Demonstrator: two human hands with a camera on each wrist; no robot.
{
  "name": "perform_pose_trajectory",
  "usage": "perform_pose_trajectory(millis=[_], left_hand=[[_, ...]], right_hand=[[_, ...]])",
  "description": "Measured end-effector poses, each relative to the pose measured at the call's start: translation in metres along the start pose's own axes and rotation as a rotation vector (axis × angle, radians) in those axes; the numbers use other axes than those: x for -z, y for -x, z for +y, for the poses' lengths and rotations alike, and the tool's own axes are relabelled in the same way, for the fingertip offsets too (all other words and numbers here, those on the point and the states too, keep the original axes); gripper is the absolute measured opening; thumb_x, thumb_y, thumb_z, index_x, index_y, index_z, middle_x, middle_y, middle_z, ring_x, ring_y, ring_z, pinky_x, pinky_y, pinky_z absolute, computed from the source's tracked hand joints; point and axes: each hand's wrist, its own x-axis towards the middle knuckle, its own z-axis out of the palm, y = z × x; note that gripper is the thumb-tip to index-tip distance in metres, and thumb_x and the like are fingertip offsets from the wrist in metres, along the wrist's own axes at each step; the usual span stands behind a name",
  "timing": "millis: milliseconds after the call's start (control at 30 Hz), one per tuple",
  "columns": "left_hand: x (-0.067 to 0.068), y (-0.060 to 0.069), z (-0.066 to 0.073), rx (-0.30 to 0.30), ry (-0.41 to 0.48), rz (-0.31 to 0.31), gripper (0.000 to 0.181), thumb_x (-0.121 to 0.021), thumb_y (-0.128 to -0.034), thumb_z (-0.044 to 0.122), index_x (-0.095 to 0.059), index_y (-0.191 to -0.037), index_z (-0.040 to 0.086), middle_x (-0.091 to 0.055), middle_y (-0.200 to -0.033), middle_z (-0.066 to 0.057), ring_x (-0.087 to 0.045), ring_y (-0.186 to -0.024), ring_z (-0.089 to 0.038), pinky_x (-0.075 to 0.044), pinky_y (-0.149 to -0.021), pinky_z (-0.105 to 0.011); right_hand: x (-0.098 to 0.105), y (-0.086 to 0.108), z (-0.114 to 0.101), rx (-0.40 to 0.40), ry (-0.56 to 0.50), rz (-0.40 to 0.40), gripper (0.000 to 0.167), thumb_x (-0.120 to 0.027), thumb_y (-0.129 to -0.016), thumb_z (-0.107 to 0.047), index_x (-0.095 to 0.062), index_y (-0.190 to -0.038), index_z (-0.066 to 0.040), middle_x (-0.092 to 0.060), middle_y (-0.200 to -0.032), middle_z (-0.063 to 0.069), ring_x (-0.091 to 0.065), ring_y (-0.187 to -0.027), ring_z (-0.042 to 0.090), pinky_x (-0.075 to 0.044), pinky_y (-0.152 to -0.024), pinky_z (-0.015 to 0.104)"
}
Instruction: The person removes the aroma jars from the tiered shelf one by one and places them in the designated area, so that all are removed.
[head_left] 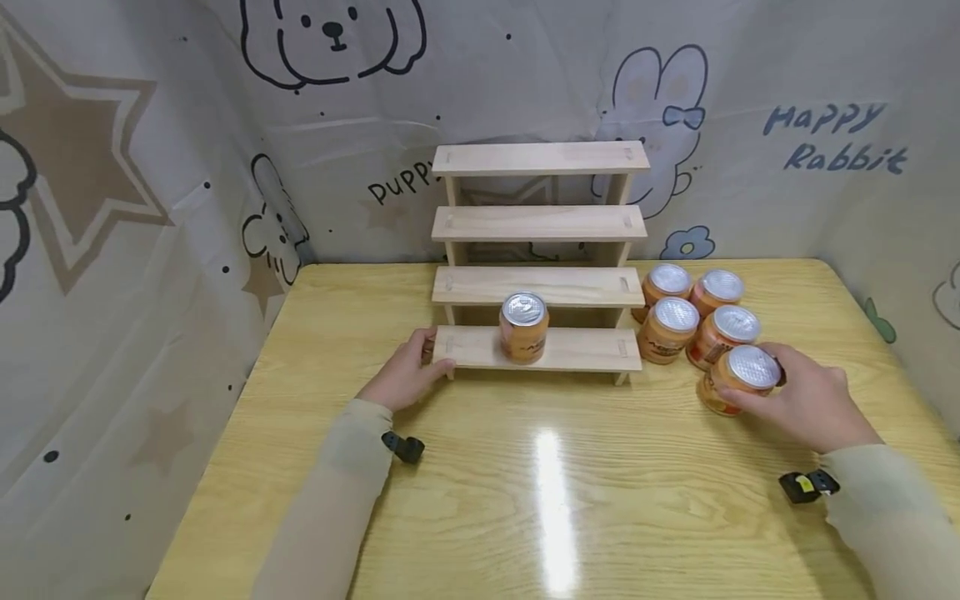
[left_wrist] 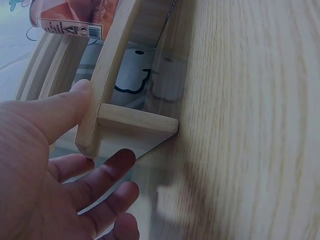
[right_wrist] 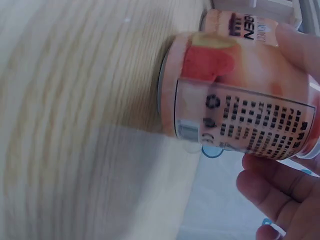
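A small stepped wooden display rack (head_left: 537, 223) stands at the back of the table. On its lowest step sits an orange can (head_left: 523, 332) with a silver top. My left hand (head_left: 405, 371) grips the left end of that step, thumb on top and fingers below, as the left wrist view shows (left_wrist: 90, 170). Over on the right, my right hand (head_left: 810, 398) holds another orange can (head_left: 738, 379) by its sides, thumb in front. In the right wrist view, this can (right_wrist: 240, 100) is upright, its base at or very near the tabletop; contact is hard to tell.
Several more orange cans (head_left: 667, 329) stand close together between the rack's right side and the held can. The wooden table (head_left: 465, 483) reaches back to a printed cloth (head_left: 517, 92) behind the rack, with more cloth at both sides.
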Motion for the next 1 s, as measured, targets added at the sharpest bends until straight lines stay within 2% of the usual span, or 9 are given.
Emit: perform_pose_trajectory(millis=[133, 267, 433, 500, 567, 700, 833, 1000], left_hand=[[0.000, -0.002, 0.000, 0.000, 0.005, 0.003, 0.076, -0.057, -0.1030, 0.042, -0.021, -0.159, 0.005, -0.045, -0.144, -0.018, -0.046, -0.131, -0.031, -0.038, -0.110, -0.049], [0.000, -0.001, 0.002, -0.009, 0.005, -0.002, 0.076, -0.057, -0.1036, 0.041, -0.020, -0.159, 0.004, -0.043, -0.147, -0.021, -0.045, -0.134, -0.033, -0.037, -0.112, -0.050], [-0.003, -0.003, 0.005, -0.015, 0.010, -0.006, 0.075, -0.057, -0.1034, 0.041, -0.021, -0.159, 0.005, -0.043, -0.147, -0.020, -0.045, -0.135, -0.033, -0.038, -0.112, -0.049], [-0.003, -0.003, 0.005, -0.009, 0.010, -0.001, 0.075, -0.058, -0.1031, 0.040, -0.022, -0.159, 0.005, -0.043, -0.146, -0.019, -0.045, -0.134, -0.032, -0.038, -0.112, -0.048], [-0.003, -0.003, 0.005, -0.007, 0.006, 0.004, 0.075, -0.058, -0.1030, 0.040, -0.022, -0.158, 0.006, -0.044, -0.146, -0.019, -0.045, -0.134, -0.032, -0.038, -0.112, -0.048], [-0.004, -0.003, 0.005, -0.004, 0.004, 0.006, 0.074, -0.058, -0.1031, 0.039, -0.023, -0.158, 0.005, -0.045, -0.144, -0.019, -0.046, -0.133, -0.032, -0.038, -0.112, -0.048], [-0.004, -0.003, 0.003, -0.007, 0.016, 0.007, 0.073, -0.059, -0.1028, 0.039, -0.024, -0.157, 0.005, -0.047, -0.143, -0.019, -0.047, -0.131, -0.032, -0.039, -0.111, -0.048], [-0.003, -0.002, 0.000, -0.010, 0.014, 0.015, 0.075, -0.059, -0.1027, 0.041, -0.023, -0.158, 0.005, -0.047, -0.142, -0.018, -0.048, -0.131, -0.032, -0.039, -0.110, -0.048]], right_hand=[[0.003, -0.003, -0.002, -0.005, 0.037, -0.023, 0.089, -0.077, -0.083, -0.059, -0.049, -0.136, 0.007, -0.063, -0.120, 0.031, -0.061, -0.103, 0.046, -0.024, -0.073, 0.052], [0.009, -0.005, -0.011, 0.025, 0.061, 0.029, 0.089, -0.074, -0.086, -0.056, -0.046, -0.141, 0.008, -0.060, -0.119, 0.030, -0.056, -0.102, 0.045, -0.024, -0.070, 0.053], [0.016, -0.015, -0.031, 0.114, 0.037, 0.110, 0.080, -0.075, -0.087, -0.048, -0.049, -0.141, 0.005, -0.057, -0.125, 0.029, -0.050, -0.109, 0.048, -0.025, -0.077, 0.063], [0.015, -0.023, -0.045, 0.162, 0.005, 0.109, 0.074, -0.076, -0.088, -0.046, -0.051, -0.140, 0.001, -0.060, -0.117, 0.025, -0.055, -0.102, 0.043, -0.029, -0.082, 0.062], [0.012, -0.031, -0.061, 0.220, -0.025, 0.083, 0.070, -0.077, -0.089, -0.043, -0.053, -0.140, -0.002, -0.063, -0.104, 0.019, -0.057, -0.088, 0.036, -0.036, -0.078, 0.052], [0.006, -0.047, -0.099, 0.297, -0.074, -0.019, 0.068, -0.076, -0.090, -0.043, -0.053, -0.142, -0.007, -0.063, -0.101, 0.009, -0.058, -0.081, 0.025, -0.047, -0.070, 0.040], [-0.003, -0.063, -0.138, 0.321, -0.086, -0.130, 0.078, -0.072, -0.090, -0.054, -0.048, -0.147, -0.007, -0.064, -0.119, 0.011, -0.062, -0.097, 0.027, -0.051, -0.083, 0.047], [-0.023, -0.084, -0.181, 0.324, -0.083, -0.250, 0.091, -0.068, -0.087, -0.064, -0.040, -0.153, -0.008, -0.056, -0.139, 0.016, -0.057, -0.121, 0.033, -0.047, -0.100, 0.053]])
